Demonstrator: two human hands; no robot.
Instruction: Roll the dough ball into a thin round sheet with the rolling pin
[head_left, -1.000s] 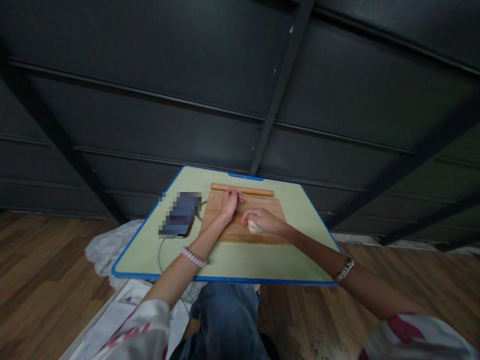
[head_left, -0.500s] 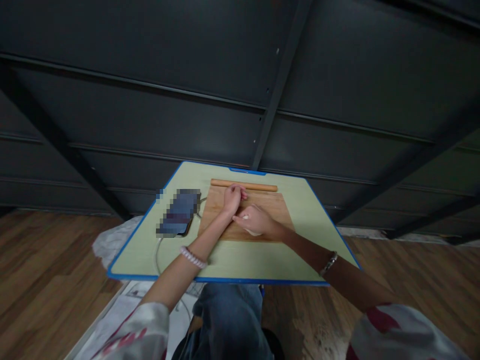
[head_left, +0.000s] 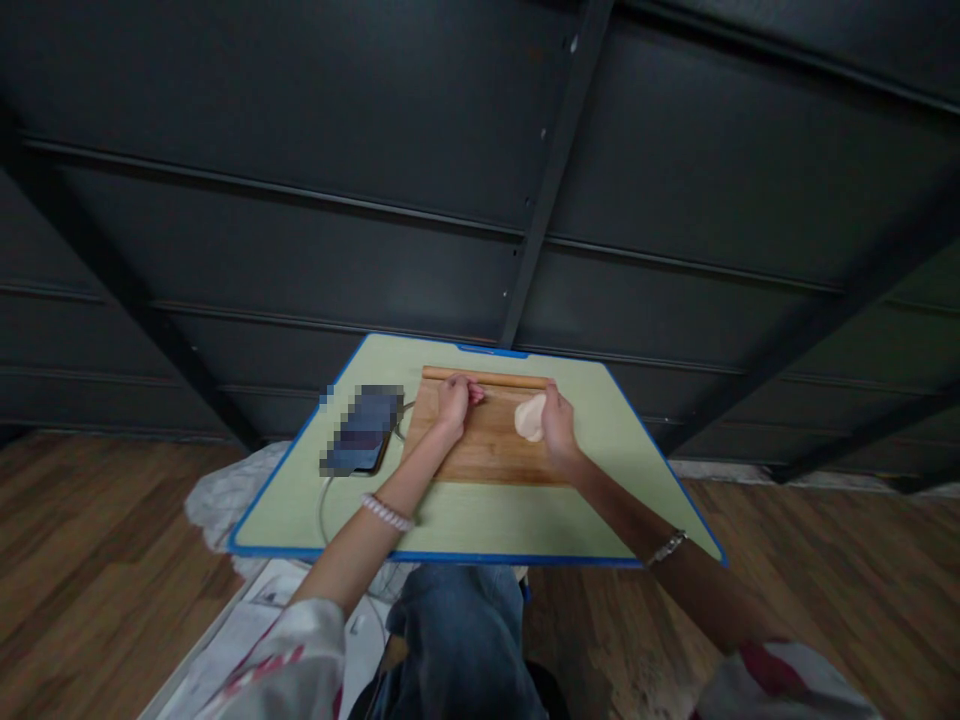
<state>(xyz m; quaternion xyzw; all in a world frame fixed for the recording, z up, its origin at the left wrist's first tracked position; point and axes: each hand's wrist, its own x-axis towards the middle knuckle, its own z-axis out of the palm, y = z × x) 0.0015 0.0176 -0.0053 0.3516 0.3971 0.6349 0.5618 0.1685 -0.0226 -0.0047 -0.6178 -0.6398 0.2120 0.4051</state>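
Note:
A pale, flat piece of dough [head_left: 529,418] hangs from the inner side of my right hand [head_left: 559,422], which is closed on its edge over the right part of the wooden board [head_left: 487,462]. Higher up, the right fingertips come close to the end of the rolling pin [head_left: 487,378]; I cannot tell whether they touch it. My left hand [head_left: 454,404] is over the board's upper left, just below the rolling pin, with its fingers curled together. Whatever those fingers may hold is hidden.
The board lies on a small pale green table [head_left: 480,520] with a blue rim. To its left rests a phone [head_left: 367,430], blurred out, with a white cable [head_left: 324,510]. Dark metal panels [head_left: 337,270] rise behind the table, and papers [head_left: 247,630] lie below left.
My right hand has moved right and away from my left hand, carrying the dough, which now shows more of its flat face. The left hand has shifted slightly left.

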